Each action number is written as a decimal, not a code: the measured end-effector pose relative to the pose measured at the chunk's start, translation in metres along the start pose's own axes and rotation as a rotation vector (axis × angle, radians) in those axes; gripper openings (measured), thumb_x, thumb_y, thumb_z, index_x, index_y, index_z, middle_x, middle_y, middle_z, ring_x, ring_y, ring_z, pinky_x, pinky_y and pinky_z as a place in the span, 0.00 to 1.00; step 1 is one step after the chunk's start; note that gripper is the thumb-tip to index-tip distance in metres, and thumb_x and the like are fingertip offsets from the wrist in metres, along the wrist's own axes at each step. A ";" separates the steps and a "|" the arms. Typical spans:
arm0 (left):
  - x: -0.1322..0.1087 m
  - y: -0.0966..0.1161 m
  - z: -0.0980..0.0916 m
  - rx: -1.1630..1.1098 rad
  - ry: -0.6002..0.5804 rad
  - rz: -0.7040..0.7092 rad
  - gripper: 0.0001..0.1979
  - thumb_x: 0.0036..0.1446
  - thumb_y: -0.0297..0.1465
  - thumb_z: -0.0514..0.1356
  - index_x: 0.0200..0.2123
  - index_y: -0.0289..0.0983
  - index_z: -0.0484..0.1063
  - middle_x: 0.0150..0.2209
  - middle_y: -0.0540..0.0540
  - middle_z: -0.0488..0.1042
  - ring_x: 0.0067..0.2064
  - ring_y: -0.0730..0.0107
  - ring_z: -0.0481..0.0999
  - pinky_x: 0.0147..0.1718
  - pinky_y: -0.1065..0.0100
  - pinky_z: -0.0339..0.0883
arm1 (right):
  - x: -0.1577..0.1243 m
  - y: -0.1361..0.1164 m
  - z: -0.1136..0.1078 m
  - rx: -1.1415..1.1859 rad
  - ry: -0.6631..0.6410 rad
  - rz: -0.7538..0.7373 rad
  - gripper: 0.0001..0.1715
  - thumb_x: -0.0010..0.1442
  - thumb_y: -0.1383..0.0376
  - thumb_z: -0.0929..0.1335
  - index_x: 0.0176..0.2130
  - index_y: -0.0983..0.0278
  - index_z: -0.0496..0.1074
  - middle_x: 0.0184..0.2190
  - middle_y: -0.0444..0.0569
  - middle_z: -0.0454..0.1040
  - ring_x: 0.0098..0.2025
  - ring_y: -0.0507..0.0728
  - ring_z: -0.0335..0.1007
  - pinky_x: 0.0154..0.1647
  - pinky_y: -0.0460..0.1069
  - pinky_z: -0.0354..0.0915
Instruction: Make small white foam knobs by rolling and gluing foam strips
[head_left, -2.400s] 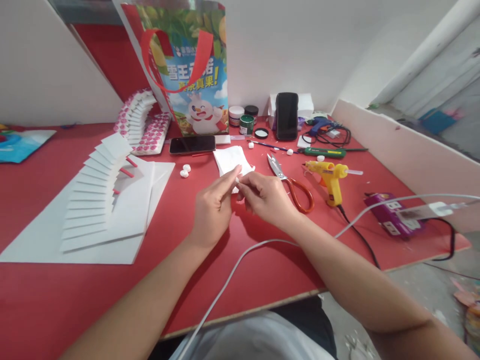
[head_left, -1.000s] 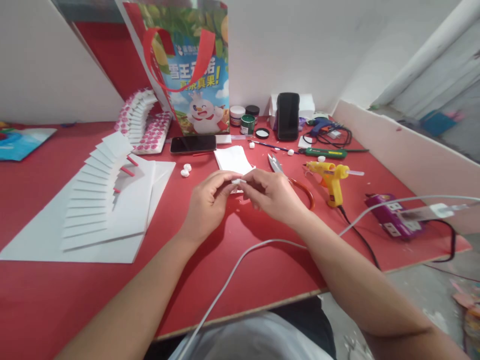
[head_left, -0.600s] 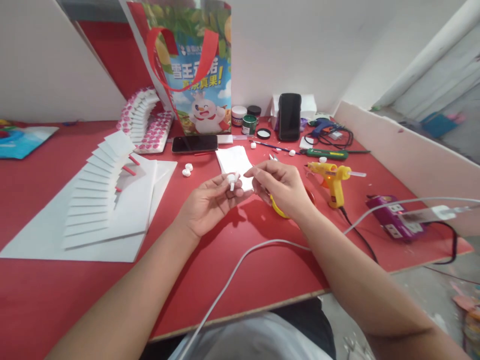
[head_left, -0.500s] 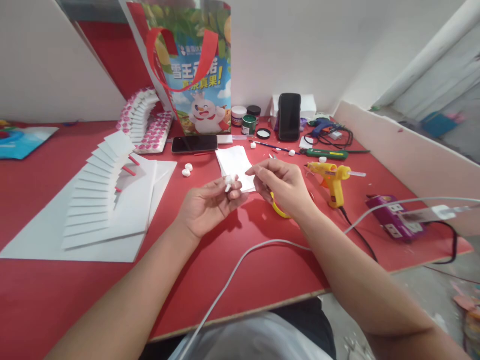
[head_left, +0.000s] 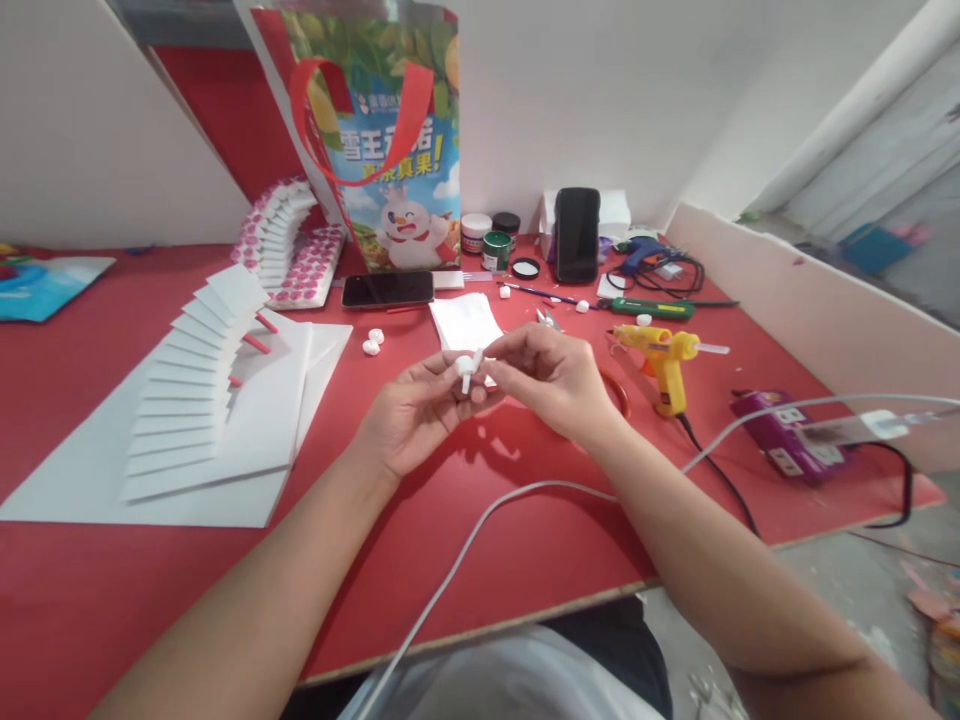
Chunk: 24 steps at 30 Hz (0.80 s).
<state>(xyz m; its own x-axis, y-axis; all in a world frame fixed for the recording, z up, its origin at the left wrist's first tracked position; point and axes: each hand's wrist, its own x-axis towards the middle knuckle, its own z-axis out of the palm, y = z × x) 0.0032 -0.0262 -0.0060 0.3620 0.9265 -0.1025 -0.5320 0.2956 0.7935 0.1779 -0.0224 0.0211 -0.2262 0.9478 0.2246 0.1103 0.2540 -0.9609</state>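
Between the thumb and fingers of my left hand is a small white rolled paper piece, with a narrow end sticking out. My right hand is closed in a pinch at the right side of this piece, its thumb and forefinger on a loose edge. Just behind the hands lie white paper sheets, partly covered by the fingers. Metal tips and a red-orange loop, perhaps scissors, show around my right hand. Two small white rolls lie left of the sheets.
Fanned white strips lie on large boards at left. A yellow glue gun, a green pen-shaped tool and a purple box are at right. A white cable crosses in front. Phones, paint jars and a bag stand behind.
My right hand has moved left and now touches the white paper piece, where it was apart before. The piece is turned slightly in my left hand.
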 end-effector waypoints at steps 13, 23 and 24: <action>-0.002 -0.005 0.004 0.281 0.024 0.242 0.10 0.57 0.33 0.67 0.42 0.38 0.79 0.37 0.45 0.82 0.38 0.66 0.81 0.48 0.57 0.75 | 0.006 0.005 -0.001 0.110 -0.007 0.132 0.14 0.55 0.58 0.74 0.30 0.64 0.71 0.22 0.43 0.74 0.22 0.49 0.68 0.22 0.45 0.62; -0.004 -0.012 0.006 0.551 0.236 0.358 0.12 0.58 0.36 0.66 0.43 0.37 0.81 0.38 0.45 0.82 0.38 0.66 0.80 0.43 0.63 0.75 | -0.006 0.011 0.011 -0.254 0.126 -0.048 0.10 0.60 0.61 0.69 0.30 0.64 0.72 0.23 0.44 0.74 0.21 0.48 0.64 0.23 0.45 0.60; -0.005 -0.012 0.007 0.558 0.259 0.358 0.13 0.57 0.36 0.67 0.43 0.36 0.81 0.37 0.45 0.82 0.38 0.66 0.80 0.43 0.63 0.76 | -0.007 0.011 0.011 -0.304 0.116 -0.077 0.09 0.60 0.62 0.69 0.30 0.64 0.71 0.23 0.43 0.74 0.21 0.48 0.63 0.24 0.45 0.60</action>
<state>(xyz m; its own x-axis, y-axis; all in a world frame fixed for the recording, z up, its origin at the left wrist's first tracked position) 0.0131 -0.0357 -0.0113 0.0083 0.9905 0.1376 -0.0876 -0.1364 0.9868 0.1697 -0.0281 0.0074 -0.1353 0.9348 0.3283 0.3847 0.3549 -0.8521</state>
